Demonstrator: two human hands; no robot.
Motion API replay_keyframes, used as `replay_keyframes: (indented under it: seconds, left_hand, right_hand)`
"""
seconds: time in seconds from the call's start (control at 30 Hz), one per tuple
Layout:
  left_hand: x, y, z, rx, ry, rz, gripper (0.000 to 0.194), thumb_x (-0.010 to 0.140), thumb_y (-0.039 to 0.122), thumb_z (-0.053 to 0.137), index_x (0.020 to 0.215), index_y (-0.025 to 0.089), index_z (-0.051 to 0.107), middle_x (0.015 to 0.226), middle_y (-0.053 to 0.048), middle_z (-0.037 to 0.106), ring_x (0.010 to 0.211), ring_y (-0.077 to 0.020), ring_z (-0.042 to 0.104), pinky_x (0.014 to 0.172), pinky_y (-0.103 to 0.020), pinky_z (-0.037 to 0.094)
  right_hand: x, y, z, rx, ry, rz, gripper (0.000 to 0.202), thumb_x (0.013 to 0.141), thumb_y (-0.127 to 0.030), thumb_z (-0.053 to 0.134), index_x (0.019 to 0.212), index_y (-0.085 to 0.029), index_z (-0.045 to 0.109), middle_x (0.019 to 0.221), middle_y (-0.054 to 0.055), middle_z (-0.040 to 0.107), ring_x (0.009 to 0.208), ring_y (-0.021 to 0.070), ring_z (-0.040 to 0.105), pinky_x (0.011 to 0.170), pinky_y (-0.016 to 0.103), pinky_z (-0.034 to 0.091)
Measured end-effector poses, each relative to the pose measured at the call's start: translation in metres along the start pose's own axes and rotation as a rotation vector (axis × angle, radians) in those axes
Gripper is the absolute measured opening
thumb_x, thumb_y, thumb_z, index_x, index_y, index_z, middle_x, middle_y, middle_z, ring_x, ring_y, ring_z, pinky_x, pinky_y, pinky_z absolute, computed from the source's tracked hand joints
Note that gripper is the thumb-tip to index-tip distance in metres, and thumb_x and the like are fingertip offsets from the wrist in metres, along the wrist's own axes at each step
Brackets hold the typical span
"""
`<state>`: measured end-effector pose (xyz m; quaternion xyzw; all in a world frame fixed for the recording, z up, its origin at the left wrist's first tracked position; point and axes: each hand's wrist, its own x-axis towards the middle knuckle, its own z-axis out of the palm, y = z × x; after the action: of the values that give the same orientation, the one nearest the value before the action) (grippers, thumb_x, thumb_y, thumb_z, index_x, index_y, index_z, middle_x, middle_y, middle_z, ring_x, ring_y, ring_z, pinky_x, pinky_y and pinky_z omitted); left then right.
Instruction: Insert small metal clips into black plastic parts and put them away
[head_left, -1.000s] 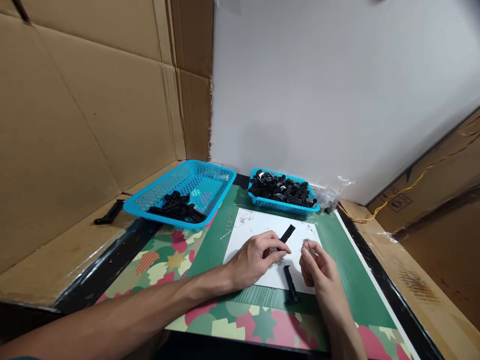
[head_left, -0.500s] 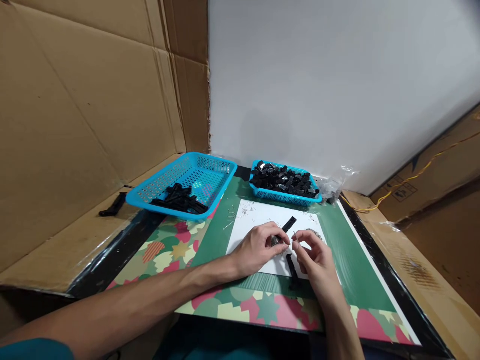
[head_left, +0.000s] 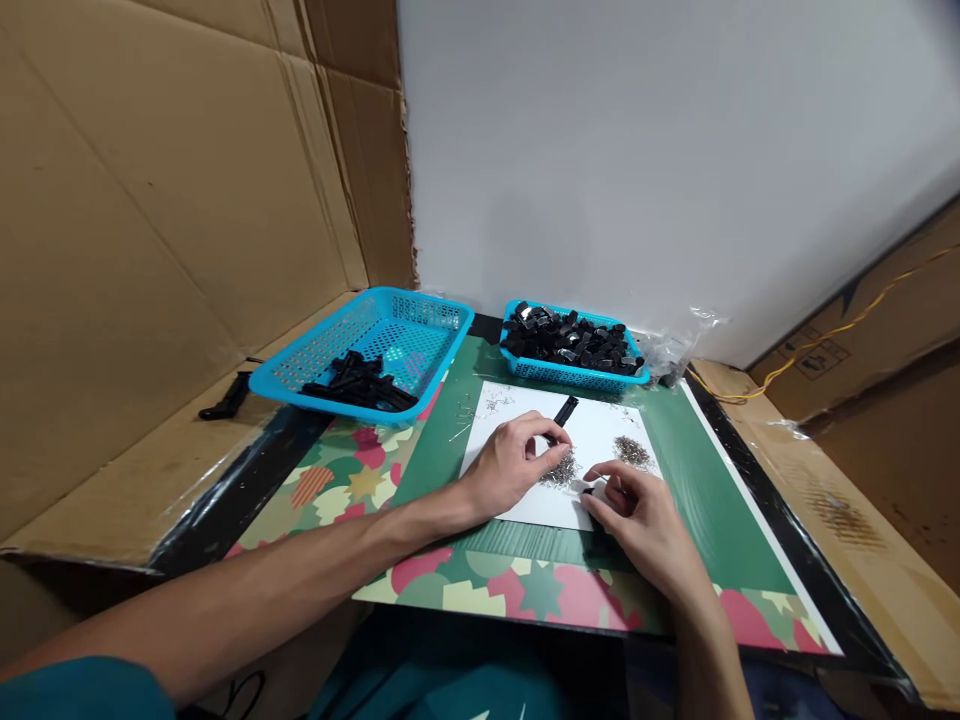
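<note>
My left hand is over the white sheet, its thumb and index finger pinched together; what they hold is too small to make out. A black part sticks out just beyond its fingers. Below those fingertips lies a pile of small metal pieces. To the right, my right hand is curled, thumb and fingers close around the dark end of another black part, mostly hidden beneath the hand. A second, browner pile of small pieces lies behind my right hand.
A blue basket with several long black parts stands at the left. Another blue basket full of small black pieces stands at the back, beside a clear plastic bag. One black part lies on cardboard at the far left.
My hands have moved apart. My right hand has dropped from the pinch near my left fingertips to the lower black part. Both metal piles now show more, and the view has tilted slightly.
</note>
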<state>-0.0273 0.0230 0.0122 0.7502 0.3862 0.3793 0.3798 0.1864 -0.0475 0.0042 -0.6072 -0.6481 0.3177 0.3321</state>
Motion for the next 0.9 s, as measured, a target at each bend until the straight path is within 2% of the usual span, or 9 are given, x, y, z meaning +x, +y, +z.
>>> replay_keyframes:
  seconds: [0.1, 0.27, 0.37, 0.47, 0.57, 0.67, 0.8, 0.9]
  left_hand:
    - [0.0, 0.002, 0.0, 0.01, 0.0, -0.012, 0.018, 0.098, 0.033, 0.065, 0.103, 0.019, 0.076, 0.101, -0.002, 0.069, 0.068, -0.0116, 0.052, 0.066, -0.027, 0.042]
    - [0.0, 0.004, -0.001, -0.015, -0.015, 0.002, 0.023, 0.102, 0.034, 0.059, 0.108, 0.019, 0.075, 0.105, -0.002, 0.068, 0.068, -0.0113, 0.051, 0.069, -0.028, 0.043]
    - [0.0, 0.004, -0.002, -0.031, -0.024, 0.03, 0.024, 0.104, 0.035, 0.057, 0.107, 0.018, 0.075, 0.103, -0.003, 0.068, 0.074, -0.0129, 0.053, 0.072, -0.029, 0.043]
    - [-0.001, 0.003, -0.002, -0.039, -0.041, 0.042, 0.024, 0.104, 0.035, 0.058, 0.106, 0.018, 0.075, 0.101, -0.002, 0.067, 0.075, -0.0131, 0.054, 0.072, -0.028, 0.042]
    - [-0.001, 0.003, -0.003, -0.039, -0.072, 0.057, 0.024, 0.103, 0.034, 0.059, 0.104, 0.018, 0.076, 0.098, -0.002, 0.066, 0.075, -0.0129, 0.053, 0.071, -0.028, 0.042]
    - [-0.003, 0.006, -0.004, -0.056, -0.122, 0.073, 0.022, 0.102, 0.034, 0.062, 0.101, 0.017, 0.076, 0.097, -0.002, 0.065, 0.076, -0.0126, 0.054, 0.071, -0.027, 0.041]
    - [-0.006, 0.013, -0.005, -0.134, -0.22, 0.089, 0.026, 0.102, 0.042, 0.065, 0.103, 0.018, 0.076, 0.1, -0.002, 0.064, 0.076, -0.0121, 0.054, 0.071, -0.025, 0.042]
    - [-0.008, 0.018, -0.001, -0.227, -0.292, 0.068, 0.032, 0.102, 0.046, 0.064, 0.1, 0.016, 0.075, 0.093, -0.002, 0.063, 0.078, -0.0128, 0.053, 0.071, -0.024, 0.041]
  right_hand:
    - [-0.001, -0.001, -0.007, -0.048, -0.031, -0.016, 0.02, 0.093, -0.039, 0.068, 0.095, -0.021, 0.076, 0.062, -0.005, 0.042, 0.06, 0.0148, 0.037, 0.059, 0.028, 0.028]
    - [0.001, -0.011, -0.01, -0.218, -0.099, 0.002, 0.018, 0.095, -0.036, 0.067, 0.092, -0.024, 0.08, 0.076, 0.002, 0.068, 0.069, 0.0197, 0.056, 0.066, 0.03, 0.037]
    - [0.005, -0.017, -0.006, -0.258, -0.141, -0.018, 0.016, 0.096, -0.03, 0.064, 0.089, -0.024, 0.078, 0.081, 0.003, 0.072, 0.074, 0.0217, 0.06, 0.07, 0.032, 0.04]
    - [0.007, -0.016, -0.001, -0.271, -0.171, -0.102, 0.018, 0.1, -0.025, 0.058, 0.087, -0.023, 0.071, 0.086, 0.004, 0.07, 0.084, 0.0237, 0.059, 0.075, 0.033, 0.04]
    - [0.005, -0.012, 0.002, -0.284, -0.138, -0.155, 0.022, 0.105, -0.025, 0.053, 0.086, -0.022, 0.063, 0.089, 0.004, 0.066, 0.092, 0.0253, 0.055, 0.079, 0.035, 0.039]
    - [0.0, -0.01, 0.001, -0.177, -0.06, -0.171, 0.02, 0.108, -0.029, 0.05, 0.093, -0.023, 0.062, 0.094, 0.004, 0.064, 0.094, 0.0246, 0.054, 0.082, 0.036, 0.041]
    - [-0.01, -0.016, 0.0, 0.056, 0.07, -0.192, 0.019, 0.109, -0.039, 0.054, 0.103, -0.024, 0.063, 0.093, 0.002, 0.062, 0.087, 0.0203, 0.053, 0.079, 0.033, 0.042]
    - [-0.015, -0.022, 0.003, 0.114, 0.127, -0.22, 0.017, 0.108, -0.037, 0.057, 0.1, -0.024, 0.062, 0.09, 0.0, 0.06, 0.083, 0.0179, 0.052, 0.076, 0.031, 0.042]
